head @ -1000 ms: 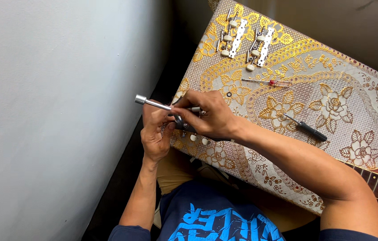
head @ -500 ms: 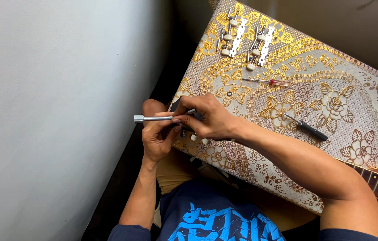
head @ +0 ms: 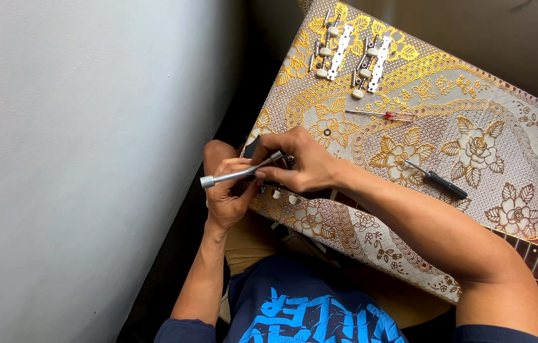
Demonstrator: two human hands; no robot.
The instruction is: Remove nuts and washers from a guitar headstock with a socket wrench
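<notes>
The right hand (head: pixel 304 166) is closing its fingers around a slim silver socket wrench (head: pixel 238 174), which is lying nearly level with its free end pointing toward the pale wall (head: pixel 78 159). The left hand (head: pixel 227 194) is curling up from below and gripping the guitar headstock (head: pixel 281 190), mostly hidden under both hands — only a few pale tuner knobs are showing at its lower edge. All this is sitting at the near corner of the worktop (head: pixel 472 209), which is wearing a gold floral cloth. Farther back, two tuning-machine strips (head: pixel 354 51) are lying side by side, a red-handled screwdriver (head: pixel 383 115) just below them, and a black-handled screwdriver (head: pixel 437 181) is resting near the right forearm — well apart from the hands.
</notes>
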